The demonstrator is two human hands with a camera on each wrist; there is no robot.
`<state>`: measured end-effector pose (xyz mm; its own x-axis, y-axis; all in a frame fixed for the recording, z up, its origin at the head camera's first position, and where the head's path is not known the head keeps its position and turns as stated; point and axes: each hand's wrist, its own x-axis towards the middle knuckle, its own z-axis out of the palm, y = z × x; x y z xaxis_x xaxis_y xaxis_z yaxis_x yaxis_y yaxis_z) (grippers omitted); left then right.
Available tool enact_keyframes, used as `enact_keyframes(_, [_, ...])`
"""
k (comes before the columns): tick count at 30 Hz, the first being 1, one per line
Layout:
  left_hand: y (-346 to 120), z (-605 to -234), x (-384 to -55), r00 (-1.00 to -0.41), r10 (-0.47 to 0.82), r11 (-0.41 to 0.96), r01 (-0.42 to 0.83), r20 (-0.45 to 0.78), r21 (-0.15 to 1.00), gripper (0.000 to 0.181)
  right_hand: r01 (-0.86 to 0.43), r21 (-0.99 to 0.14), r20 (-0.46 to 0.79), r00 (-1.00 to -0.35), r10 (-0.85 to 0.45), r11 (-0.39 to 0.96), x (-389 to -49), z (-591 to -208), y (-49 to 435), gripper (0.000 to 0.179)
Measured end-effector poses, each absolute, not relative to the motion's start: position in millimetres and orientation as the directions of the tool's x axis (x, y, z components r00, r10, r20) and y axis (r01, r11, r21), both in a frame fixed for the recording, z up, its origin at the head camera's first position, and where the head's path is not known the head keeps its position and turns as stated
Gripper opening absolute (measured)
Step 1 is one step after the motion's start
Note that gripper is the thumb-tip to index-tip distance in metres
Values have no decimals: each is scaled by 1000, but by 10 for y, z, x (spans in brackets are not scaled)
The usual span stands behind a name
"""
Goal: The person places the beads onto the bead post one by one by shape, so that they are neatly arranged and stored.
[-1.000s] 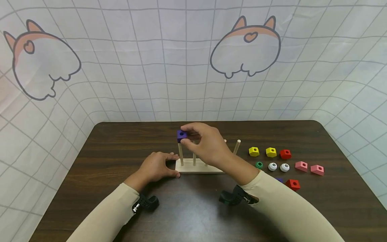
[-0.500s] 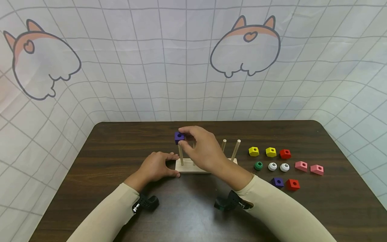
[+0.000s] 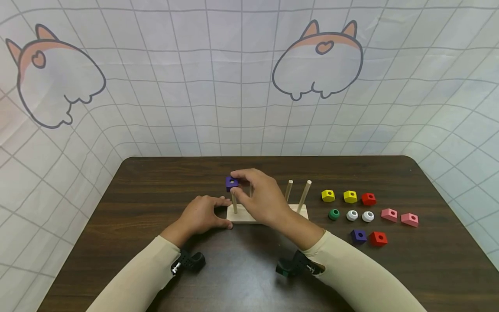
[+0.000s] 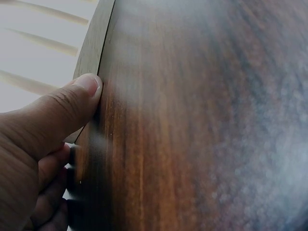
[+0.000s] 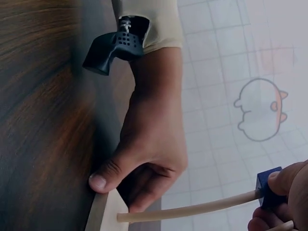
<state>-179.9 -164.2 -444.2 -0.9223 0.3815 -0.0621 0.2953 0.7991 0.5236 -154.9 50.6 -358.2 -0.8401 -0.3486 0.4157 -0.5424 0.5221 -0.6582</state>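
Note:
A pale wooden peg board (image 3: 242,216) with several upright pegs stands on the dark table. My left hand (image 3: 199,215) grips its left end, thumb on the front edge, as the left wrist view also shows with the thumb (image 4: 62,106) pressed on the board's edge (image 4: 95,43). Between thumb and fingers, my right hand (image 3: 267,198) pinches a purple square block (image 3: 230,187) at the upper part of the leftmost peg (image 3: 234,205). A pale peg tip shows in the block's hole. In the right wrist view the peg (image 5: 192,211) runs into the block (image 5: 263,180). My right hand hides some middle pegs.
Right of the board lie yellow blocks (image 3: 328,196), a red block (image 3: 368,199), a green bead (image 3: 334,214), white beads (image 3: 352,216), pink blocks (image 3: 389,215), another purple block (image 3: 358,236) and another red block (image 3: 378,238). A patterned cloth (image 3: 218,86) hangs behind the table.
My right hand has brought the purple block left and down, from above the leftmost peg's tip to a little way onto it. The left hand keeps its hold on the board.

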Motion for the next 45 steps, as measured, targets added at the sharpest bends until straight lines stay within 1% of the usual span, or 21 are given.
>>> enact_keyframes(6, [-1636, -4438, -1795, -924, 376, 805, 292, -63, 516, 69, -562, -646, 439, -827, -352, 516, -1551, -3648, 494, 34])
enact_keyframes(15, [-1636, -4438, -1794, -926, 370, 807, 283, -69, 518, 71, -538, -672, 441, -843, -309, 509, -1536, -3762, 479, 35])
enact_keyframes(18, [-1638, -4439, -1790, -926, 371, 806, 282, -72, 520, 71, -518, -702, 423, -856, -298, 489, -1536, -3794, 473, 36])
enact_keyframes(23, [-1636, -4442, -1786, -927, 368, 807, 280, -72, 521, 70, -482, -753, 390, -875, -285, 449, -1530, -3821, 471, 45])
enact_keyframes(26, [-1636, -4441, -1791, -927, 368, 807, 281, -71, 519, 69, -471, -764, 382, -881, -279, 441, -1526, -3832, 472, 49])
enact_keyframes(31, [-1632, -4440, -1785, -927, 367, 806, 276, -76, 523, 68, -448, -773, 354, -892, -281, 449, -1514, -3879, 480, 48])
enact_keyframes(35, [-1632, -4446, -1783, -926, 368, 805, 275, -80, 526, 67, -410, -803, 315, -908, -275, 432, -1508, -3928, 476, 57])
enact_keyframes(37, [-1630, -4444, -1780, -926, 368, 807, 274, -83, 524, 67, -383, -817, 291, -919, -266, 431, -1511, -3955, 469, 58])
enact_keyframes(39, [-1627, -4440, -1776, -926, 367, 808, 273, -84, 522, 68, -361, -825, 268, -927, -262, 436, -1514, -3982, 463, 55])
enact_keyframes(41, [-1624, -4437, -1771, -926, 367, 810, 274, -84, 519, 69, -346, -825, 253, -933, -255, 446, -1514, -4004, 459, 49])
enact_keyframes(45, [-1625, -4436, -1769, -927, 366, 810, 274, -81, 518, 69, -342, -820, 256, -936, -241, 458, -1514, -4037, 451, 40])
